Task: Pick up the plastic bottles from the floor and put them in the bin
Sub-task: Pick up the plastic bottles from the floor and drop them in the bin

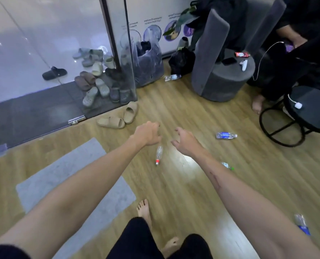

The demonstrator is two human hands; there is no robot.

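Head view: red-capped bottle (159, 153) lies between both empty hands.

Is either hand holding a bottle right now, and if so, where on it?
No. The left hand and right hand both hang empty, fingers loosely curled, above the floor. The red-capped bottle lies on the floor between them, ungripped.

An office lounge – glass door (118, 43) with a shoe pile (99, 75) outside, grey armchair (215, 58), wall posters (155, 21)
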